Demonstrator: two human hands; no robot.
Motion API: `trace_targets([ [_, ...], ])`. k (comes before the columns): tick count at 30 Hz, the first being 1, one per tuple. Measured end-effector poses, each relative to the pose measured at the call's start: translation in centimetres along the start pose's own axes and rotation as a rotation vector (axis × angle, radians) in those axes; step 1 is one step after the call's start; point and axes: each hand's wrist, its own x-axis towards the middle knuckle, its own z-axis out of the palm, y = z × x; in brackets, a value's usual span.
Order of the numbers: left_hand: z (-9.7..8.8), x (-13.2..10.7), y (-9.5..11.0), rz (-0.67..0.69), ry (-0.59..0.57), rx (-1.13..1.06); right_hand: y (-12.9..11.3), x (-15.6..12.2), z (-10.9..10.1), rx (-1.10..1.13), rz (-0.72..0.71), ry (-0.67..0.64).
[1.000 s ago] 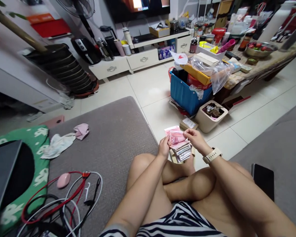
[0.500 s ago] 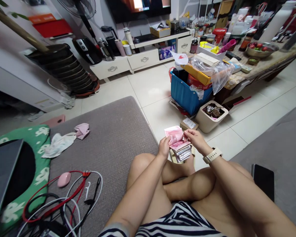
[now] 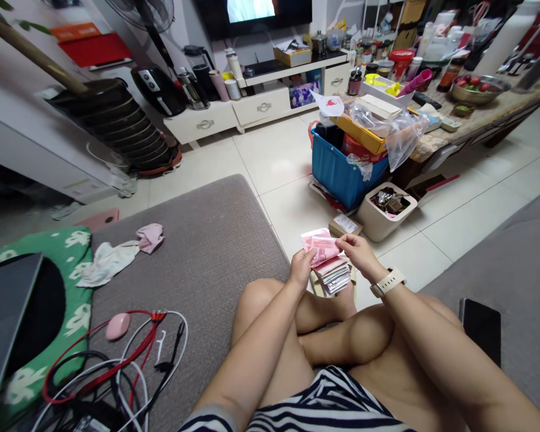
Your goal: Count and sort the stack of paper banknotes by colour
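Note:
A thick stack of banknotes (image 3: 334, 277), pink ones on top and paler edges below, is above my crossed legs. My left hand (image 3: 302, 267) is closed on its left side, thumb lying across the pink notes. Between the thumb and fingers of my right hand (image 3: 354, 247) is the right edge of a pink banknote (image 3: 324, 247), lifted and bent away from the stack. My right wrist wears a pale watch (image 3: 387, 284). How many notes the right fingers pinch I cannot tell.
A black phone (image 3: 480, 331) lies on the sofa at my right. Tangled cables (image 3: 117, 372), a pink mouse (image 3: 117, 327) and a laptop (image 3: 9, 324) are at my left. Ahead stand a blue bin (image 3: 342, 171), a beige waste bin (image 3: 380, 219) and a cluttered table (image 3: 432, 147).
My right hand has drawn a pink note up and across, so it now spans between both hands. My left hand has barely moved. The picture on the television is different.

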Motion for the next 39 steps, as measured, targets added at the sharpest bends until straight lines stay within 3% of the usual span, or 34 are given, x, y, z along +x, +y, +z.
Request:
trace_targets([
  [11, -0.37, 0.30, -0.16, 0.123, 0.176, 0.140, -0.04, -0.12, -0.02, -0.027, 0.008, -0.013],
  [28, -0.37, 0.14, 0.04, 0.120, 0.161, 0.211, -0.08, -0.11, 0.02, 0.030, 0.025, -0.042],
  [34, -0.08, 0.10, 0.11, 0.084, 0.159, 0.078, -0.22, -0.21, 0.08, 0.050, 0.041, -0.106],
  [39, -0.03, 0.05, 0.05, 0.034, 0.108, 0.022, -0.01, -0.10, 0.02, 0.004, 0.026, -0.060],
])
